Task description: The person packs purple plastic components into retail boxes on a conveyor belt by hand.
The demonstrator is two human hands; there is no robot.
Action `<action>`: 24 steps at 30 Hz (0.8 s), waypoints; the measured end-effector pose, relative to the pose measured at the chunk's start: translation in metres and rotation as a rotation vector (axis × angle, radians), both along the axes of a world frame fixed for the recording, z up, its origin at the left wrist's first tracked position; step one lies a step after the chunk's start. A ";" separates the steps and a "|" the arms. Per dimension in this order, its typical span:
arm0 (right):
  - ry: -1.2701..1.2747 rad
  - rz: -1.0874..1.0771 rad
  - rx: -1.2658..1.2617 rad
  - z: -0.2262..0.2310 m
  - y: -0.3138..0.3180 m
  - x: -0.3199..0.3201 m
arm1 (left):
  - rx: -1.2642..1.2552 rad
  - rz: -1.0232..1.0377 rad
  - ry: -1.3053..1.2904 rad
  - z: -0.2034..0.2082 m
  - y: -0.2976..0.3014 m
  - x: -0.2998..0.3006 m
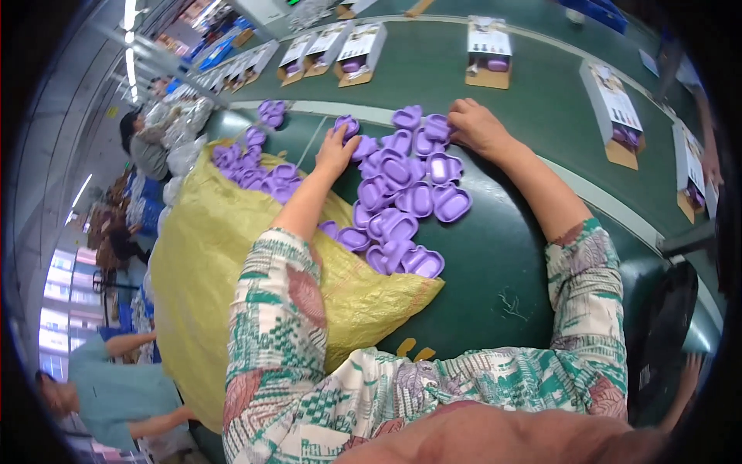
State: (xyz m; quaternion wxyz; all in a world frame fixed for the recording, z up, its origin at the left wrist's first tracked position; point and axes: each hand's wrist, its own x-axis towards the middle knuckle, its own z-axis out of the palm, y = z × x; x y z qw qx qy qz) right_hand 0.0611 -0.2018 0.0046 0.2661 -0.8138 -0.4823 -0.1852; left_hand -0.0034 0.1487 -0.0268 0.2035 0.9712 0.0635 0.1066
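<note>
A heap of purple plastic tray-like parts [402, 193] lies on a dark green table [495, 263]. My left hand [337, 151] reaches into the heap's left side, its fingers closed on one purple part [346, 124]. My right hand [475, 127] rests at the heap's far right edge, its fingers on a purple part [437, 127]; whether it grips the part I cannot tell. More purple parts [251, 166] spill from a yellow sack [209, 255] at the left.
A green conveyor belt [433, 69] runs beyond the table, carrying open cardboard boxes [488, 50] that hold purple items. Other people [116, 387] work at the left. Another person's arm [707, 147] shows at the right edge.
</note>
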 end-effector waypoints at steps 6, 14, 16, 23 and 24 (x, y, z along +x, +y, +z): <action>-0.187 -0.345 -0.011 0.010 -0.031 0.026 | -0.057 -0.081 -0.239 -0.013 -0.054 -0.023; -0.346 -0.822 -0.205 0.006 -0.085 0.082 | -0.032 -0.057 -0.259 -0.013 -0.062 -0.023; -0.334 -0.920 -0.235 0.011 -0.094 0.090 | -0.040 -0.045 -0.267 -0.012 -0.063 -0.025; -0.292 -0.539 0.001 0.011 -0.054 0.057 | -0.046 -0.054 -0.271 -0.011 -0.065 -0.022; -0.260 -0.393 0.020 0.011 -0.033 0.045 | -0.063 -0.064 -0.282 -0.010 -0.064 -0.023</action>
